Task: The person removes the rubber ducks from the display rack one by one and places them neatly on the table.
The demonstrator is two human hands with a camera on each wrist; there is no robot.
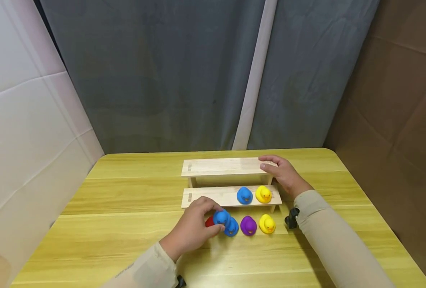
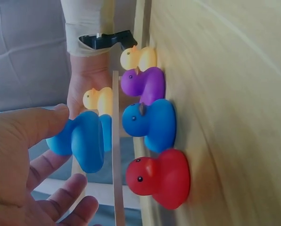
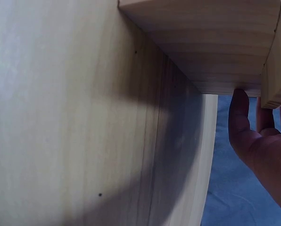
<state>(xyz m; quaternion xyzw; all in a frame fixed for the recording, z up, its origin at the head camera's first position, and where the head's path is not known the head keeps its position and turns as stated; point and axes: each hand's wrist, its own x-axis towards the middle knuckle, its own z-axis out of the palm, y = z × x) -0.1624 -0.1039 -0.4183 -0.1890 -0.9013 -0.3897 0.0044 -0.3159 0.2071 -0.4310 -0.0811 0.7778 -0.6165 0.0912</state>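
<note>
My left hand [image 1: 195, 225] pinches a blue rubber duck [image 2: 86, 141] between thumb and fingertips, raised above the table in front of the lower wooden shelf [image 1: 213, 195]. Below it on the table sit a red duck [image 2: 161, 181] and another blue duck [image 1: 231, 228], partly covered by the held one in the head view. My right hand [image 1: 286, 174] grips the right end of the upper wooden shelf [image 1: 220, 166], thumb on the near side and fingers across the top. Its fingers [image 3: 239, 117] show beside the shelf's wooden end piece in the right wrist view.
A blue duck [image 1: 244, 195] and a yellow duck [image 1: 263, 194] sit at the right of the lower shelf. A purple duck [image 1: 248, 226] and a yellow duck [image 1: 267, 224] continue the row on the table [image 1: 134, 188]. Grey curtain [image 1: 155, 80] hangs behind.
</note>
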